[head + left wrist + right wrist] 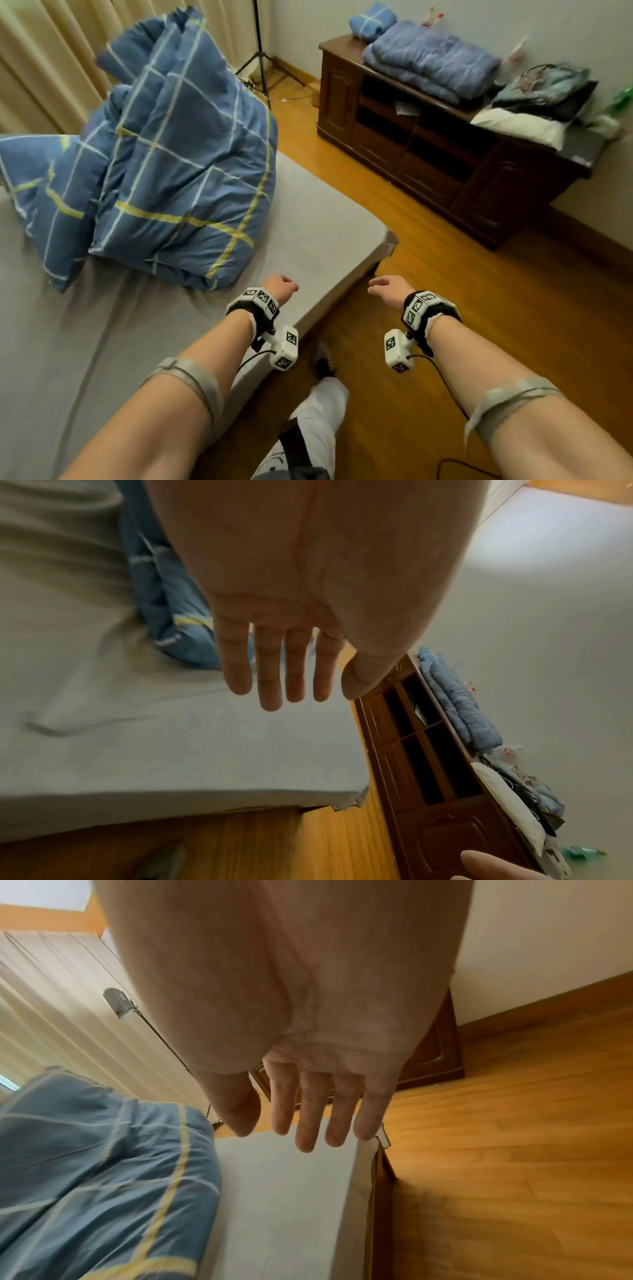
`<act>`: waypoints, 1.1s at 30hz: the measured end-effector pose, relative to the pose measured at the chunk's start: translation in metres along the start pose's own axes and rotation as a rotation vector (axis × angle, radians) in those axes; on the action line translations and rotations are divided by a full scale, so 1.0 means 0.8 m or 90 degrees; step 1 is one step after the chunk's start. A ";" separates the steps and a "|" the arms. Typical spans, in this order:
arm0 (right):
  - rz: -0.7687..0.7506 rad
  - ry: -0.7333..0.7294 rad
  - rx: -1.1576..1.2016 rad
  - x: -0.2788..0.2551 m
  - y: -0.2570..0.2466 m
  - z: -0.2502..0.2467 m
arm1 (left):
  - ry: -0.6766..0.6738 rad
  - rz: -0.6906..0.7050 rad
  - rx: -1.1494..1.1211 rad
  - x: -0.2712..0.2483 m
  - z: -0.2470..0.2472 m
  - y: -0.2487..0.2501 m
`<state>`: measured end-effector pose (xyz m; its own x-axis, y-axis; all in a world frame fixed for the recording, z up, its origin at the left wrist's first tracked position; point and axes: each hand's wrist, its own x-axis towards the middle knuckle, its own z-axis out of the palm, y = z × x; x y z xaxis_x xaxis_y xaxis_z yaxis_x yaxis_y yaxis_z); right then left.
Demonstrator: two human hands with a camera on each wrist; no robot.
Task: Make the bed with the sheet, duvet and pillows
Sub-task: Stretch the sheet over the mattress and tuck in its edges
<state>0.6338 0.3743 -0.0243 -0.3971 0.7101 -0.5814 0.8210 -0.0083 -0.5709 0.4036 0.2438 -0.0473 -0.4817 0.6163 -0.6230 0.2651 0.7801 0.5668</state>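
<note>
A blue checked duvet [178,164] with yellow and white lines is bunched up in a heap on the bed, blurred and partly lifted off it. Under it lies the grey sheet [130,325], which covers the mattress out to the foot corner [385,240]. My left hand [281,286] hovers over the sheet near the bed's edge, just short of the duvet [178,631], fingers [270,674] straight and empty. My right hand [387,286] hangs over the floor beside the bed, fingers [308,1112] straight, holding nothing. The duvet [95,1164] fills the lower left of the right wrist view.
A dark wooden cabinet [428,154] stands against the right wall with folded blue bedding [428,61], a white pillow [520,126] and clothes on top. A tripod [260,61] stands by the beige curtains [51,51]. My leg and shoe [322,394] are on the wooden floor [479,325].
</note>
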 end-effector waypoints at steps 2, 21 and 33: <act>0.019 -0.001 -0.007 0.067 0.003 -0.049 | -0.004 -0.007 0.005 0.066 0.018 0.050; -0.156 -0.304 -0.325 0.651 -0.172 -0.333 | 0.287 -0.258 -0.209 0.431 0.004 0.376; -0.438 -0.560 -0.709 0.762 -0.052 -0.279 | 0.352 -0.623 -0.514 0.430 0.262 0.388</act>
<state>0.4494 0.9643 -0.2257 -0.5854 -0.2589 -0.7683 0.1099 0.9135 -0.3916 0.4953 0.7204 -0.1990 -0.5057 -0.4108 -0.7586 -0.8300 0.4714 0.2981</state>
